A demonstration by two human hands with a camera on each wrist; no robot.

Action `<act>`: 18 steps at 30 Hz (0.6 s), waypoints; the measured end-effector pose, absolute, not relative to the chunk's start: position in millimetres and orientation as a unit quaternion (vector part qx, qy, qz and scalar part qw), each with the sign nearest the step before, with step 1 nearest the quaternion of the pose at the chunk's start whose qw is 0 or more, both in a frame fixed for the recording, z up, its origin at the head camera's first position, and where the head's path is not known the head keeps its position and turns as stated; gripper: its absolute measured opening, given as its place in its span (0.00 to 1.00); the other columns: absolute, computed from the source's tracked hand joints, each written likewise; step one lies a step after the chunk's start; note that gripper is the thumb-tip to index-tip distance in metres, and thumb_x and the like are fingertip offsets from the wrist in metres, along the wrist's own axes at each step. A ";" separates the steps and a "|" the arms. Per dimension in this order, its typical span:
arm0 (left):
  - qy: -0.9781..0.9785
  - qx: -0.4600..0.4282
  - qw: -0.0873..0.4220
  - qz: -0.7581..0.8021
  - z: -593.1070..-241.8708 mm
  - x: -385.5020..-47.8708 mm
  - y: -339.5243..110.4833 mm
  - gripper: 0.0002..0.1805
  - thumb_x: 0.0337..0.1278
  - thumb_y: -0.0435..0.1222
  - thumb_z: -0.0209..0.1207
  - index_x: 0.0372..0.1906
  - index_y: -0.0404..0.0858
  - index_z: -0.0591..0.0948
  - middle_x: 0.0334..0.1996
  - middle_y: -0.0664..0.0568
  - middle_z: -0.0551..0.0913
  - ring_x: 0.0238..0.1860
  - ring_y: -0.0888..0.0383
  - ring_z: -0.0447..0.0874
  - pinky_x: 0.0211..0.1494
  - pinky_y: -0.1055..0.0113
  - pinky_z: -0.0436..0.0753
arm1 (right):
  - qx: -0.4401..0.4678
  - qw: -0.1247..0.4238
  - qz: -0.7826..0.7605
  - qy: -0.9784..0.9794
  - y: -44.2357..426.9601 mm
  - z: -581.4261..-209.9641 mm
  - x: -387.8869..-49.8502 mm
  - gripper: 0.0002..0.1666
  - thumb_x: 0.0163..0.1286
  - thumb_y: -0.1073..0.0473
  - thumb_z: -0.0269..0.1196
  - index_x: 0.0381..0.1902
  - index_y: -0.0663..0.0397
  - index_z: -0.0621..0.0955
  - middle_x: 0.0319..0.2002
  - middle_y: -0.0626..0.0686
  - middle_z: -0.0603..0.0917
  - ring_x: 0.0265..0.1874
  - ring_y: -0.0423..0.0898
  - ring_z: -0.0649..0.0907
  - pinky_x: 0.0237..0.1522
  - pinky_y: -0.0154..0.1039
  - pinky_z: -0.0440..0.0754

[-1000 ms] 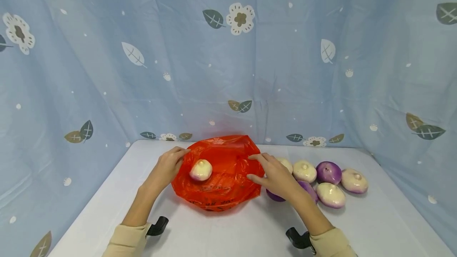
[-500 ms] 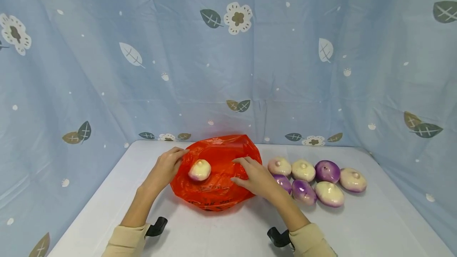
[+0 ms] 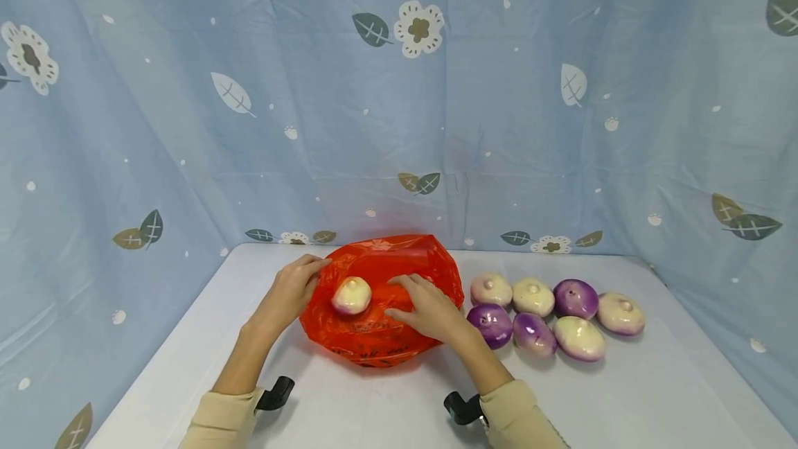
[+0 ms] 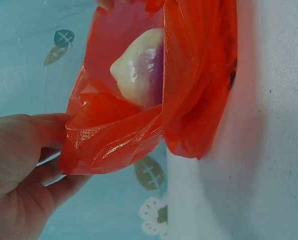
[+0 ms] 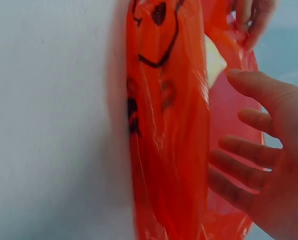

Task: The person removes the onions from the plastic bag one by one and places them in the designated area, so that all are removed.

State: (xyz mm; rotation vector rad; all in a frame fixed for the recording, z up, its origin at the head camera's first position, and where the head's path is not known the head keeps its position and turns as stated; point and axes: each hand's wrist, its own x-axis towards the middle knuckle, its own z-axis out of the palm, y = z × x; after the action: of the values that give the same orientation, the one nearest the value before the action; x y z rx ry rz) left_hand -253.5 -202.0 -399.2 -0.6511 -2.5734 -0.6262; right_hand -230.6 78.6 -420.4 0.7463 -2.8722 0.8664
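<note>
A red plastic bag (image 3: 386,359) with black print lies with its mouth spread wide. Inside it sits a single white-and-purple turnip (image 3: 352,295), whose pale pointed top also shows in the left wrist view (image 4: 138,67). My left hand (image 3: 293,293) pinches the bag's left rim between thumb and fingers. Over the bag's mouth, just right of the turnip, hovers my right hand (image 3: 430,312). Its thumb and fingers are spread apart with nothing between them, as the right wrist view confirms.
To the right of the bag, several more turnips (image 3: 534,335) lie grouped in two rough rows on the white table (image 3: 386,407). Behind the table hangs a blue curtain (image 3: 349,144) with leaves and flowers. Each wrist carries a black camera mount (image 3: 461,409).
My right hand has moved left, from the bag's right side to over its mouth near the turnip. More of the turnips on the table show now. The left hand stays put.
</note>
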 end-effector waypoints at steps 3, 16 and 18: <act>-0.923 -0.235 0.205 -0.225 -398.6 -252.9 -202.1 0.16 0.59 0.23 0.58 0.53 0.31 0.83 0.45 0.42 0.85 0.45 0.46 0.86 0.50 0.52 0.87 | 0.241 0.012 0.276 -0.930 70.4 -421.2 -231.6 0.33 0.65 0.41 0.65 0.64 0.43 0.73 0.61 0.54 0.78 0.61 0.52 0.78 0.62 0.56 0.78; -0.923 -0.238 0.205 -0.225 -398.0 -252.3 -202.5 0.16 0.59 0.23 0.59 0.52 0.31 0.83 0.45 0.42 0.85 0.45 0.46 0.86 0.50 0.52 0.87 | 0.248 -0.006 0.265 -0.932 34.1 -425.4 -238.5 0.38 0.63 0.40 0.66 0.67 0.42 0.70 0.60 0.52 0.77 0.56 0.50 0.81 0.56 0.52 0.83; -0.923 -0.237 0.205 -0.223 -397.8 -252.7 -202.8 0.16 0.59 0.23 0.58 0.53 0.31 0.83 0.45 0.42 0.85 0.45 0.46 0.86 0.50 0.52 0.87 | 0.246 -0.008 0.270 -0.931 30.5 -426.1 -239.6 0.38 0.63 0.40 0.67 0.68 0.41 0.70 0.59 0.52 0.77 0.55 0.50 0.81 0.55 0.52 0.84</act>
State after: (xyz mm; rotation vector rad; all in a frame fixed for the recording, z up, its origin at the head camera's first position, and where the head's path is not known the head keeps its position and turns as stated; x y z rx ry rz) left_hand -252.7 -202.8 -397.8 -0.6615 -2.5736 -0.6209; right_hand -239.6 30.5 -426.1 0.7773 -2.9397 0.8511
